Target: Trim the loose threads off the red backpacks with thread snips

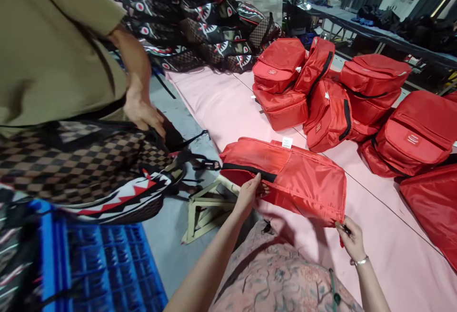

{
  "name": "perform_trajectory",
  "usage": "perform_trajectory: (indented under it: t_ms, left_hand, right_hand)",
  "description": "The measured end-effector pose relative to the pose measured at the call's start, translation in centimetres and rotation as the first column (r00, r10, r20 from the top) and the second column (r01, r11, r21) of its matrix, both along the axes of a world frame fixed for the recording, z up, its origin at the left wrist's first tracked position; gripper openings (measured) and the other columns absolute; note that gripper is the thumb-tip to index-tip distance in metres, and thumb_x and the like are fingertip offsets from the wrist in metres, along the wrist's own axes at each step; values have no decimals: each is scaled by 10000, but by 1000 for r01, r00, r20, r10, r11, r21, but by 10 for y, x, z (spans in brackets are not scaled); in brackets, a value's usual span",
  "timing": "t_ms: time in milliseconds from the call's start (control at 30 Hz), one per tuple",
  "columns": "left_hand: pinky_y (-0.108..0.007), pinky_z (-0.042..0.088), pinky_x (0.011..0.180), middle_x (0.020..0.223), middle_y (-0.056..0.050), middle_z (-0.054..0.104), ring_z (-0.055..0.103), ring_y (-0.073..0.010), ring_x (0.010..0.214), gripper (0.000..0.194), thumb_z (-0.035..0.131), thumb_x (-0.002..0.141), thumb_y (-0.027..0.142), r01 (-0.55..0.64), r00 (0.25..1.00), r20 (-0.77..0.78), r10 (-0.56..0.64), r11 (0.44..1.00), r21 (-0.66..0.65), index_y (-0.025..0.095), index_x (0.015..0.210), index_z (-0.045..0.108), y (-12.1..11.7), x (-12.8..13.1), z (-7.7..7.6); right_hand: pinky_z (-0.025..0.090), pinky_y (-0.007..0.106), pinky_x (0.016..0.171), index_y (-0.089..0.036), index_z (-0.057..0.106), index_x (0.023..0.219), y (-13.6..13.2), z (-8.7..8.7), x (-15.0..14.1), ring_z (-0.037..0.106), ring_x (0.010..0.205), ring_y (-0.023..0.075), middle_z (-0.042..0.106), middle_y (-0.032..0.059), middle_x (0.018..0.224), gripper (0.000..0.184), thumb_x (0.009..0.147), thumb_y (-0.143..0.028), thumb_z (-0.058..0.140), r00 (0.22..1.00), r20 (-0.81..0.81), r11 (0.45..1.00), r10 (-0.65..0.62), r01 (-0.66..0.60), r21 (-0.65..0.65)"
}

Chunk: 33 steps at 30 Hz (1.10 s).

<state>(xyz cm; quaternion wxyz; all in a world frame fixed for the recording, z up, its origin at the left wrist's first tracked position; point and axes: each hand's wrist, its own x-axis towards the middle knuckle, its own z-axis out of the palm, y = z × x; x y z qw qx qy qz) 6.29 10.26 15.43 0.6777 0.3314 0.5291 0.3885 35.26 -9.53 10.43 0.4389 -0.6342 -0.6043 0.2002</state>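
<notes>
A flattened red fabric bag [307,178] with a black strip and a white label lies in front of me at the edge of the pink-covered table. My left hand [252,189] is closed on its near edge, by the black strip. At the near right corner my right hand [352,238] pinches the fabric, and a small dark item shows between its fingers, too small to name. A bracelet circles the right wrist. The bag's underside is hidden.
Several stuffed red bags [280,62] stand on the pink cover [217,93]. At left, a co-worker's hand [144,112] holds a checkered shark-mouth backpack [107,169] above a blue crate [103,255]. Similar backpacks [200,21] are piled behind. A wooden stool [203,212] stands beside the table.
</notes>
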Motion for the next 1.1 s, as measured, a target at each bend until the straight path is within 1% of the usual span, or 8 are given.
perform_trajectory:
  t_ms: [133, 300, 533, 733, 833, 933, 1000, 1100]
  left_hand:
    - [-222, 453, 523, 573, -28, 612, 573, -116, 507, 527, 674, 571, 634, -6, 996, 89, 8, 1000, -17, 125, 637, 550, -3, -3, -3]
    - [-223, 458, 538, 570, -20, 612, 576, -114, 517, 517, 685, 573, 618, -26, 995, 91, 28, 999, -20, 125, 640, 545, -8, -3, -5]
    - [-228, 459, 524, 573, -15, 611, 576, -123, 518, 513, 700, 556, 615, -30, 995, 92, 28, 999, 12, 129, 635, 557, -10, -3, -10]
    - [-249, 482, 528, 590, -14, 621, 572, -125, 505, 513, 718, 525, 607, -40, 998, 58, 40, 999, 5, 130, 642, 569, -9, -4, -15]
    - [-262, 493, 525, 590, -18, 621, 574, -135, 508, 520, 720, 509, 613, -50, 998, 30, 50, 999, 2, 131, 644, 581, -11, -4, -16]
    - [-297, 518, 562, 638, -29, 640, 602, -166, 565, 531, 712, 508, 616, -59, 998, 20, 59, 998, -2, 136, 701, 594, -13, -1, -13]
    - [-326, 532, 597, 695, -34, 649, 620, -190, 629, 541, 690, 534, 621, -66, 998, 16, 66, 998, 15, 142, 767, 594, -12, 4, -9]
    - [-332, 536, 659, 737, -17, 619, 621, -194, 716, 506, 692, 558, 591, -60, 997, -32, 64, 992, 115, 154, 780, 566, -2, 14, -2]
  right_hand:
    - [317, 217, 508, -173, 554, 726, 3, 5, 3, 404, 535, 105, 427, -27, 598, 147, 848, -243, 510, 1000, -26, 1000, 18, -18, -5]
    - [269, 215, 473, -177, 438, 570, 13, 20, 6, 334, 487, 89, 354, -42, 523, 327, 844, -337, 518, 995, -98, 999, -33, 29, -44]
    - [302, 206, 462, -183, 399, 557, 45, 39, 4, 330, 471, 76, 342, -60, 490, 413, 817, -468, 549, 887, -309, 939, -342, 333, -84]
    - [277, 200, 365, -174, 537, 685, 92, 58, 21, 312, 375, 72, 352, -81, 442, 390, 765, -555, 555, 788, -341, 859, -512, 469, -207]
    - [374, 212, 438, -150, 638, 833, 119, 69, 34, 423, 441, 92, 495, -42, 510, 385, 725, -518, 602, 845, -293, 894, -448, 425, -142]
    - [452, 238, 598, -144, 678, 840, 142, 74, 43, 548, 618, 130, 636, 22, 696, 359, 658, -453, 669, 933, -226, 958, -280, 256, -128]
    - [462, 251, 626, -143, 667, 792, 151, 73, 46, 567, 647, 141, 653, 30, 725, 336, 629, -435, 687, 939, -247, 963, -240, 200, -178]
    - [461, 245, 620, -144, 627, 760, 152, 66, 43, 554, 622, 124, 640, 18, 714, 332, 596, -422, 703, 903, -308, 950, -298, 251, -183]
